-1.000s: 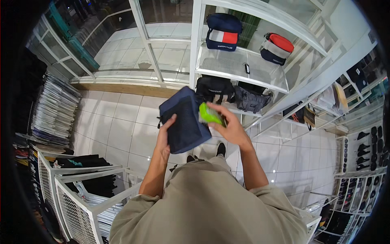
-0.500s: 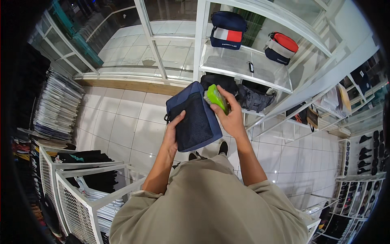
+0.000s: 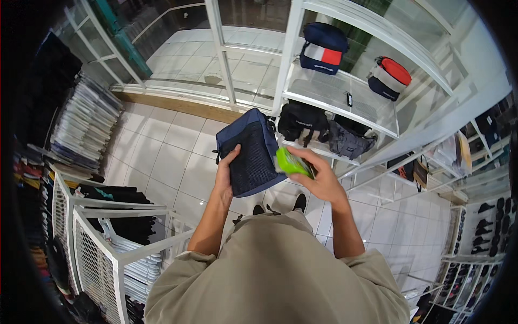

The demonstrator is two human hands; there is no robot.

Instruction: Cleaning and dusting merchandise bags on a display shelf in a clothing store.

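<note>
A navy blue bag with a black mesh front is held up in front of me. My left hand grips its left lower side, thumb over the mesh and the other fingers hidden behind. Just off the bag's right edge, my right hand is closed around a small bright green brush. The brush's near end overlaps the bag's lower right edge in view; I cannot tell whether they touch.
Ahead on the right, a white shelf bears a navy, white and red bag and a smaller red-topped bag. Black and grey bags sit below. Stacked packaged garments and a white mesh rack are at left.
My right hand has moved down and turned the brush, so it points more to the left. The bag has tilted slightly upright. The view has swung to the left.
</note>
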